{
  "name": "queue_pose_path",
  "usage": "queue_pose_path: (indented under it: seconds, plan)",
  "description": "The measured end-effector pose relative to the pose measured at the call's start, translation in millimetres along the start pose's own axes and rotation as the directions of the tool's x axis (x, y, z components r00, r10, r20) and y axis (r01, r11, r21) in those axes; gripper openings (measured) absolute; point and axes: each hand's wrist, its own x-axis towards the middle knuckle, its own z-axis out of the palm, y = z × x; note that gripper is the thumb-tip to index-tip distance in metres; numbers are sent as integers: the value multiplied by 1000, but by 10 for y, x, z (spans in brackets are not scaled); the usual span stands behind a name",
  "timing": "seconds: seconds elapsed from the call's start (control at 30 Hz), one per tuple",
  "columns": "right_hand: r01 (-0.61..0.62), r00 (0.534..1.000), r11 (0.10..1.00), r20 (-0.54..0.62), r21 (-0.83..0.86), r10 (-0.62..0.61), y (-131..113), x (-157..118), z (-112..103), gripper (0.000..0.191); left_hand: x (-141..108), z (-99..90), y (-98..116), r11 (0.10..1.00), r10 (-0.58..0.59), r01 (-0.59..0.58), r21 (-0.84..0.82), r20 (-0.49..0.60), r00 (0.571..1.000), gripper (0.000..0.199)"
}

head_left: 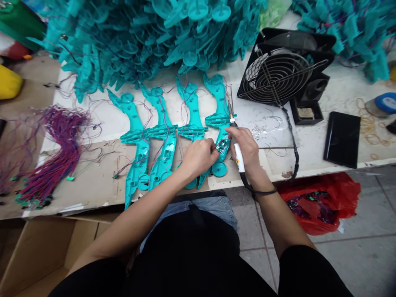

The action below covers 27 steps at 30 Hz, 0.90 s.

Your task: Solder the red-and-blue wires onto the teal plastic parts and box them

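Observation:
Several teal plastic parts (134,117) lie side by side on the table, with thin red and blue wires across them. My left hand (201,156) is closed at the rightmost teal part (220,97), its fingertips pinched on thin wires (222,144). My right hand (246,150) is wrapped round a white and black soldering iron (237,154), whose metal tip points up and away over that part's right edge. The iron's black cable runs down past my right wrist.
A black fan (275,76) stands behind and right, beside a sponge holder (306,113). A black box (342,139) lies farther right. Wire bundles (63,144) lie left. Teal parts (148,37) are heaped behind. A red bag (346,198) is below the table edge.

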Motion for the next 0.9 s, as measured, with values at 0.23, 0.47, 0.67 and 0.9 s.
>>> queue_pose_path:
  seconds: [0.23, 0.47, 0.67, 0.9]
  plan:
    - [-48, 998, 999, -42, 18, 49, -11, -7, 37, 35, -27, 105, -30, 922, -82, 27, -385, -127, 989, 22]
    - [-119, 992, 989, -26, 90, 122, -4, -100, 27, 41, 179, 81, -25, 616, -159, 144, -775, 57, 986, 11]
    - [-99, 993, 992, -53, 79, 103, -16, -119, -12, 43, 177, -35, 54, 477, -224, 197, -856, 99, 970, 6]
    - [-111, 991, 993, -65, 50, 114, 0, -57, 14, 37, 61, -100, 88, 190, -283, 342, -920, 282, 916, 4]
